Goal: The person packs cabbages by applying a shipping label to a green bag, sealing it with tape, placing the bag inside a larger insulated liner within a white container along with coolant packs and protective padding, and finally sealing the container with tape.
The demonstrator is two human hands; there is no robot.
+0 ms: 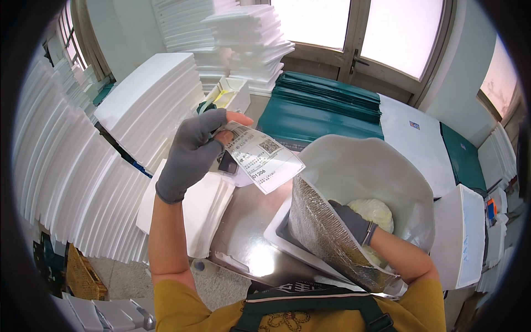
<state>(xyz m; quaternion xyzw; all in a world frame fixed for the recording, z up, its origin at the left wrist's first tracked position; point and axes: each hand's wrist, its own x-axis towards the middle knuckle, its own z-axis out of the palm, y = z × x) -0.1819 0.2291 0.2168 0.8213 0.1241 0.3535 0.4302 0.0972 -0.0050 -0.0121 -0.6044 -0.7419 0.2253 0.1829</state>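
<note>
In a grey fingerless glove, my left hand (193,151) pinches the upper left corner of a printed paper label (265,157), raised over the metal table (238,216). The label bears writing and a square code. My right hand (352,222), gloved in grey too, reaches inside a large silver insulated foil bag (317,224) with a pale lining. It lies against a pale, rounded, wrapped bundle (373,211); its fingers are hidden, so any grasp is unclear. The bag stands open in a white foam box (276,224) on the table.
Tall stacks of white foam sheets or lids (70,166) rise at the left and back. Dark green folded sheets (319,112) lie behind the bag. A white foam box (458,236) stands at the right. Behind the label is a dark device (227,162). A yellow crate (83,274) sits at lower left.
</note>
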